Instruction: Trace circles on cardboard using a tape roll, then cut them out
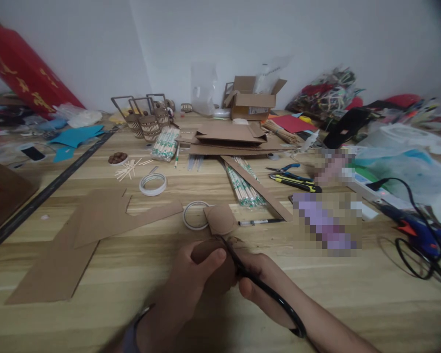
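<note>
- Lying at far left: two overlapping sheets of brown cardboard (53, 262).
- Tape rolls (163, 185), two; the nearer partly covered by a cardboard square.
- Left hand (191, 274), one; thumb and fingers clamped on the cardboard piece, the fingertips beneath hidden.
- Cardboard piece (221, 272), one; brown, seemingly rounded, between the hands above the wooden table (77, 328); mostly covered, its outline blurred.
- Cardboard square (221, 219), one; plain brown, with a faint round outline, just beyond the hands.
- Scissors (257, 281), one pair; black handles, blades at the cardboard piece; blade opening hard to make out.
- Right hand (270, 275), one; fingers bent around the scissor handles, some hidden.
- Pen (261, 222), one; black and white.
- Purple object (321, 220), one; pixelated, unidentifiable.
</note>
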A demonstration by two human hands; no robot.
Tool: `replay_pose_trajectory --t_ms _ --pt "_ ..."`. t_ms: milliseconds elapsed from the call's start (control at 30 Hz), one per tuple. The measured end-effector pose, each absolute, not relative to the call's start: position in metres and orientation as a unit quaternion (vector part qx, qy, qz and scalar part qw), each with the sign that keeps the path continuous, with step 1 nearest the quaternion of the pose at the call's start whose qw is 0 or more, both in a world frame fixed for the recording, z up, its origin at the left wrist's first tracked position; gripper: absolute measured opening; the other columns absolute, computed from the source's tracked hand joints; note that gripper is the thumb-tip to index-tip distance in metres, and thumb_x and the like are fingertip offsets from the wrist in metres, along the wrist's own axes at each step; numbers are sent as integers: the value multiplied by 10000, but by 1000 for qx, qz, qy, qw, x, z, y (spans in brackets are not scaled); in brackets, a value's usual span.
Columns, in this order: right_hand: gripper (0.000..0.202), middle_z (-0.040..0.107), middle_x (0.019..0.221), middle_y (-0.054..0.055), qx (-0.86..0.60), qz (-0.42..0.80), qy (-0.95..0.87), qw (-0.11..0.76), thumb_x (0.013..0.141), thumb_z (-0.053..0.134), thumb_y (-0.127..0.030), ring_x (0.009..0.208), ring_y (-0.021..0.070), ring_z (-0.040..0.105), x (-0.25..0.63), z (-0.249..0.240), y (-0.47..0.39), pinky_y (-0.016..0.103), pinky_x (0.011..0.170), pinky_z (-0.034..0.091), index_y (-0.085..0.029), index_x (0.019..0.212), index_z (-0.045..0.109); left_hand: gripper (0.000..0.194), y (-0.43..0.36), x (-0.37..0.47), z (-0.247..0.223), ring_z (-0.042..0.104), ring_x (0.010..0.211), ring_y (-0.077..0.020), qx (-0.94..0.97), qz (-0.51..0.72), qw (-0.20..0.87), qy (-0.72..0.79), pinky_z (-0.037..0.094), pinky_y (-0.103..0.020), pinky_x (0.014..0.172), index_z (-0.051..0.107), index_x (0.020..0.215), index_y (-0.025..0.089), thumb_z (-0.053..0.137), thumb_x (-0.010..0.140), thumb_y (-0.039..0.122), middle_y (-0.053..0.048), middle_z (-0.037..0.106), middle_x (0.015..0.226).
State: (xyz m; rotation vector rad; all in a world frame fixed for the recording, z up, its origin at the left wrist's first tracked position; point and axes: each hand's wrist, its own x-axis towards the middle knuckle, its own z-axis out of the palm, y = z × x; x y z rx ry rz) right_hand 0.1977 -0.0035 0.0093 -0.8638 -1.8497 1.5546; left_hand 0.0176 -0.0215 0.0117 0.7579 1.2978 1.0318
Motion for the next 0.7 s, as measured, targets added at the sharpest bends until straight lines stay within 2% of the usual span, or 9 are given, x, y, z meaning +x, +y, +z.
replay_pose_trajectory --t_ms 500,700 --pt "686 425 684 5 -324 574 -697 284 841 452 -871 627 153 369 197 11 -3 253 525 276 -196 724 499 395 -21 14 10 743 882 -305 344 440 591 582 551 -351 746 783 932 192 842 665 477 -66 820 907" --pt "705 405 651 -4 -334 560 -704 282 831 433 -888 596 142 364 197 11 -4 252 506 247 -198 690 463 359 -20 12 17 727 924 -301 388 448 545 593 529 -357 812 773 926 195 801 708 479 -56 813 930"
